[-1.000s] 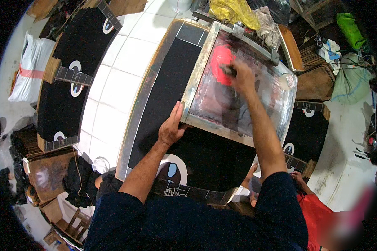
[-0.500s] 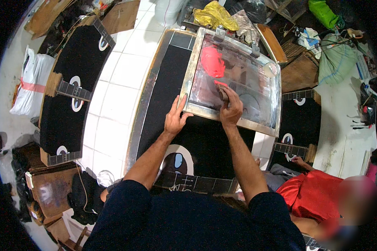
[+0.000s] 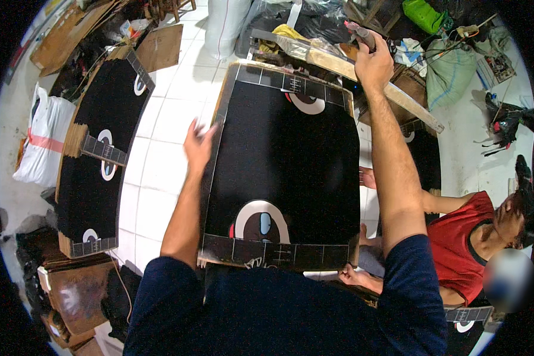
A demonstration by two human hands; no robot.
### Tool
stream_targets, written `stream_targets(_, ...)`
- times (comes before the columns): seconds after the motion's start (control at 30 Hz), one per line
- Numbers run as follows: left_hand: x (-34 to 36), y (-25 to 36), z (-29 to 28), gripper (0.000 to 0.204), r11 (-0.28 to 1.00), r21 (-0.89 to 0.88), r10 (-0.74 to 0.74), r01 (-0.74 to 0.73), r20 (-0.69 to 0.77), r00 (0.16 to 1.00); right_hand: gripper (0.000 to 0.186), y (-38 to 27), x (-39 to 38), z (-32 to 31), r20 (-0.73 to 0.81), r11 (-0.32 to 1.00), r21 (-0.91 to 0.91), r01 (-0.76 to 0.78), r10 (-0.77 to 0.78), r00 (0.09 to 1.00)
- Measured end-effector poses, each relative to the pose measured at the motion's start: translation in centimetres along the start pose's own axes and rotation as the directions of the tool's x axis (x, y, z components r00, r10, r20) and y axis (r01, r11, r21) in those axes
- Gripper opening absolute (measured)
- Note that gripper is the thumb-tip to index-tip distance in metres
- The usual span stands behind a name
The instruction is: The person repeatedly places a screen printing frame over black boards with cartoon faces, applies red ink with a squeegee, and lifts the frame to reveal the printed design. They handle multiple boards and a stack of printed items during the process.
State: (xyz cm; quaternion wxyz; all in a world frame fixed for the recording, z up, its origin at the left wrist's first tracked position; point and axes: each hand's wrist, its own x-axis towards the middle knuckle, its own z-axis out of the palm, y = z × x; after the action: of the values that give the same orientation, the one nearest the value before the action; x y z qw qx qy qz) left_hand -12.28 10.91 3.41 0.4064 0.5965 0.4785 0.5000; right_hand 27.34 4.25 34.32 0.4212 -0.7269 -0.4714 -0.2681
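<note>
My left hand [image 3: 197, 145] is at the left edge of the black printed panel [image 3: 285, 154], fingers apart and slightly blurred, holding nothing. My right hand [image 3: 374, 64] is raised at the far right, closed around a small squeegee [image 3: 364, 37] with pink-red ink on its tip. Just beside that hand, the screen printing frame [image 3: 332, 61] stands tilted up and shows nearly edge-on, its mesh hidden. Under it the panel lies on a board, with one printed eye [image 3: 266, 224] near me and another [image 3: 307, 102] at the far end.
A co-worker in a red shirt [image 3: 457, 249] is at the right, with hands by the panel's right side. Similar printed panels [image 3: 95, 160] lie on the left. White floor tiles [image 3: 157, 160] run between. Bags [image 3: 454, 74] and cardboard crowd the back.
The screen frame has swung up off the panel toward the far side. My right hand has risen far right with the squeegee; my left hand has let go of the frame and moved left.
</note>
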Motion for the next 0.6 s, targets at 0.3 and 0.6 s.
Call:
stream_targets(0.3, -37.1, -22.4, -19.8, 0.053, 0.515, 0.659, -0.828, 0.549, 0.214, 0.519, 0.037, 2.2, 5.9, 0.9, 0.086, 0.984, -0.176, 0.012, 0.004, 0.996)
stream_targets(0.6, -40.3, -18.1, -17.4, 0.031, 0.473, 0.759, -0.481, 0.447, -0.202, 0.853, 0.063, 9.4, 11.7, 3.2, 0.174, 0.938, -0.342, -0.05, 0.115, 0.978)
